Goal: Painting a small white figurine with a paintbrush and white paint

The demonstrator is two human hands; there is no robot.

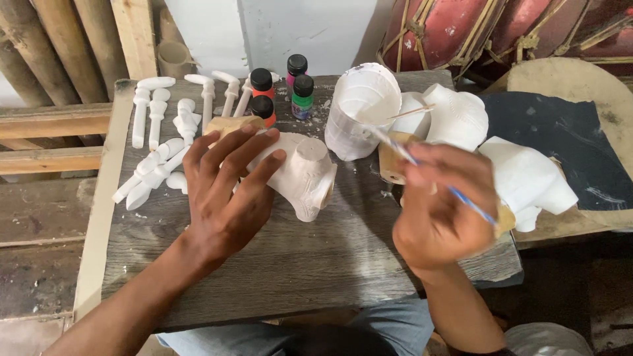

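My left hand (227, 188) rests on a white-primed carved wooden torso piece (304, 173) lying on a grey wooden board (310, 257), fingers spread over its left side. My right hand (440, 207) holds a thin blue-handled paintbrush (469, 203); the brush tip points up-left toward a white plastic cup (361, 109) smeared with white paint. A small bare wooden block (390, 165) sits just left of my right hand.
Several white carved limb pieces (158, 142) lie at the board's left. Small paint bottles (302, 95) with black caps stand at the back. More white carved pieces (527, 181) sit at right on a dark sheet (560, 125). Red drums (461, 29) stand behind.
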